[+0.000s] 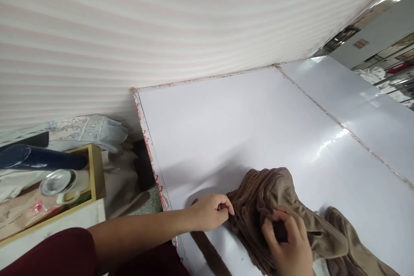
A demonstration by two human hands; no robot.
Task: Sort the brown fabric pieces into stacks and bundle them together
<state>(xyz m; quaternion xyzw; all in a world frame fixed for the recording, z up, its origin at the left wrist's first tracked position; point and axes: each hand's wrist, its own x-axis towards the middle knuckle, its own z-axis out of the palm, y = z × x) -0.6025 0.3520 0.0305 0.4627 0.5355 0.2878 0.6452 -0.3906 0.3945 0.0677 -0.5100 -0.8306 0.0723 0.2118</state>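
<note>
A bundle of brown, velvety fabric (258, 189) lies gathered in stacked folds on the white tabletop. At its left edge is my left hand (211, 212), its fingers curled in and the fingertips close against the folds; what they hold, if anything, is hidden. My right hand (291, 241) pinches a raised bit of the fabric between thumb and fingers. More of the same cloth trails off to the lower right. A narrow brown strip (210, 254) lies below my left hand, partly covered by my wrist.
The white table (207, 120) has a taped left edge and a taped seam across its right part. A pale striped curtain (161, 26) hangs behind it. To the left, a wooden-edged box (97, 172) holds a dark blue bottle (45, 158) and a lidded cup (60, 182).
</note>
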